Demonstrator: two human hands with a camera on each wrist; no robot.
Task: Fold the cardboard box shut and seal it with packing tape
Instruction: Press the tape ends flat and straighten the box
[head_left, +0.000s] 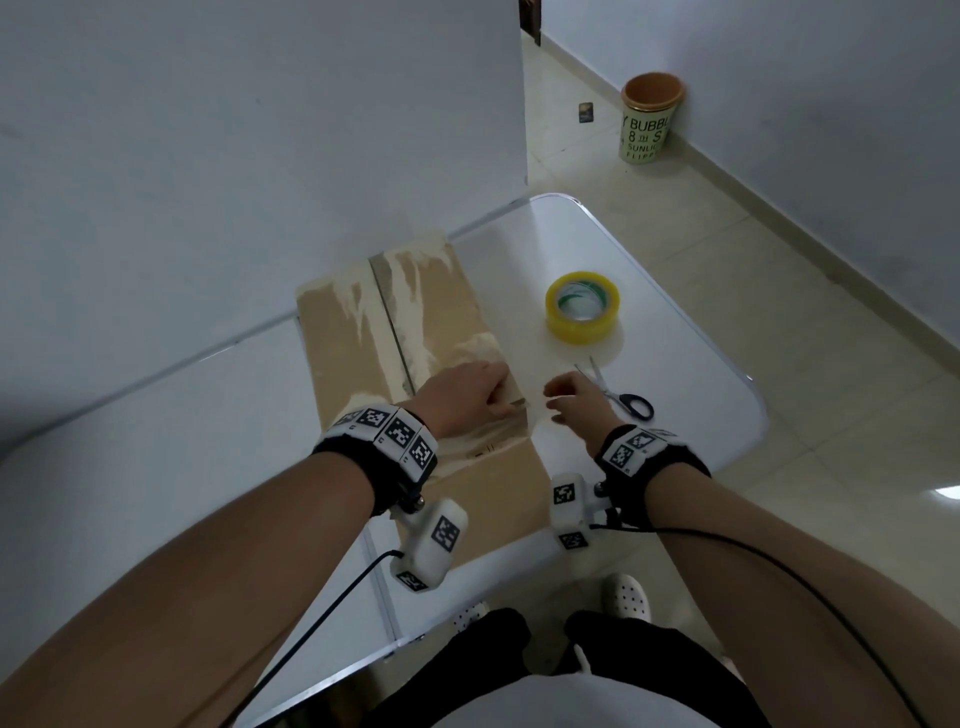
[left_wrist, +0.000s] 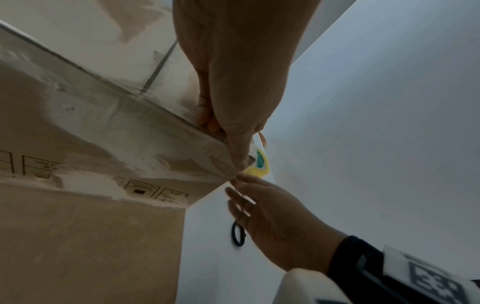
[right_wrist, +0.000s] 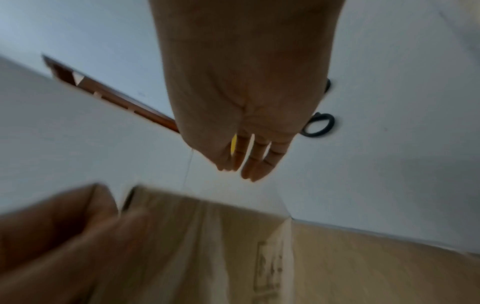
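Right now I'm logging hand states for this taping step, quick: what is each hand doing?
Left hand: fingers straight, pressing on the cardboard box at its right edge.
Right hand: open, fingers relaxed, holding nothing, beside the box.

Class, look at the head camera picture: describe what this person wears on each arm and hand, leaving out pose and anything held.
Both forearms are bare, with no sleeves or gloves. Each wrist has a black band carrying white blocks printed with black square codes: left band, right band. Under each wrist hangs a white camera housing with similar codes, left and right. A thin black cable trails back from each housing.
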